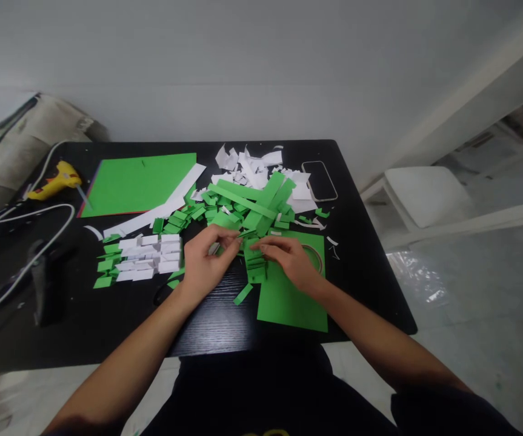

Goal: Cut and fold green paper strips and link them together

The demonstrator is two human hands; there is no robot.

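My left hand (211, 254) is closed, thumb and forefinger pinching a small piece of green paper (246, 232). Close by on the right, my right hand (293, 260) has its fingers drawn together at the same green paper; its exact grip is partly hidden. Below the fingertips sits a stack of folded green paper pieces (256, 266), partly on a green sheet (288, 303). A roll of tape (318, 259) lies on that sheet, half covered by my right hand. One loose green strip (243, 294) rests on the table in front.
Rows of folded white pieces (149, 257) stand at left. Behind my hands are long green strips (261, 203) and white scraps (252, 166). A yellow glue gun (56, 181), a green sheet stack (138, 181), a phone-like object (319, 180) and a white stool (425, 188) surround them.
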